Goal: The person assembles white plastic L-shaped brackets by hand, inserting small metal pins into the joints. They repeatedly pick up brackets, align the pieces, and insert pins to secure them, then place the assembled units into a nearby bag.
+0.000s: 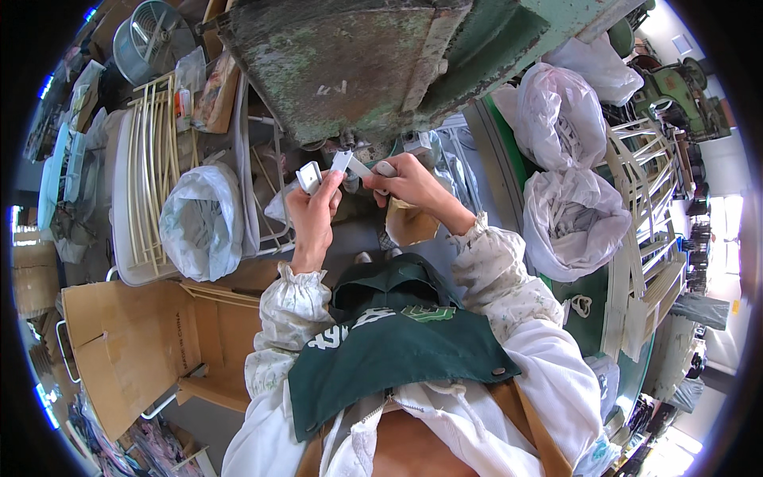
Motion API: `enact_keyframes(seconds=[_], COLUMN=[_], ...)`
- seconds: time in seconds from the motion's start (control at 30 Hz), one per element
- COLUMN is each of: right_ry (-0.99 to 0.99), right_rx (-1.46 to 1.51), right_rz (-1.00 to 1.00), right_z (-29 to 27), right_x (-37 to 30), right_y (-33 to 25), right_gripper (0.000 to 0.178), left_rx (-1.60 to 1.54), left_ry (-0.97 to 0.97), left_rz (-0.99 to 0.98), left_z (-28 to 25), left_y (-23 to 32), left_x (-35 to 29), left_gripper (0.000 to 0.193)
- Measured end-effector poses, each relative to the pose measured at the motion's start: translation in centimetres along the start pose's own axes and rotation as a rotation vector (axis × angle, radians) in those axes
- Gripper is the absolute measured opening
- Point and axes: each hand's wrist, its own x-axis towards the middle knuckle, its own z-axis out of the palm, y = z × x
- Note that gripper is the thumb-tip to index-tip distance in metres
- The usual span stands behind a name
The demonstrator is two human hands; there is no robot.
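Observation:
Both my hands are raised in front of the green machine, close together. My left hand [312, 221] is closed on a small white plastic piece [308, 177] shaped like a shallow channel, with a second white flat end [342, 160] standing up past the thumb. My right hand [412, 184] is closed around a white rounded piece [386, 168]. A narrow white strip [360, 168] spans the gap between the two hands; whether it is joined to either piece I cannot make out. The fingers hide much of what they hold.
The heavy green machine [342, 71] hangs over the far side. On the left stand a white bag of pale parts [203, 222], pale rods [149, 175] and an open cardboard box [127, 342]. Two white bags [563, 115] of pale pieces and stacked strips [644, 262] lie right.

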Motion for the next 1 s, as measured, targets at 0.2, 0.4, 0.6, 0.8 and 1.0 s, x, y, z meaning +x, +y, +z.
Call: enact_keyframes(seconds=[0.2,0.4,0.6,0.8,1.0], right_ry=[0.036,0.025,-0.026,-0.014,-0.002], right_rx=[0.125,0.074,0.079,0.105,0.146], right_rz=[0.127,0.06,0.077,0.07,0.078], right_z=[0.4,0.3,0.1,0.2,0.2], right_x=[-0.5,-0.7,-1.1,-0.9,-0.8], right_y=[-1.1,-1.3,-1.4,-0.3,0.1], right_gripper=[0.026,0.026,0.027,0.027,0.025], left_rx=[-0.024,-0.035,-0.002,0.002,-0.018], left_ry=[0.001,-0.055,-0.002,0.042,0.009], left_rz=[-0.09,-0.102,-0.087,-0.052,-0.051], left_z=[-0.5,-2.5,-2.7,-2.3,-2.6], left_y=[-1.4,-0.9,-0.1,-0.6,-1.0], left_x=[0.4,1.0,0.4,0.4,0.7], left_gripper=[0.018,0.016,0.016,0.017,0.016])
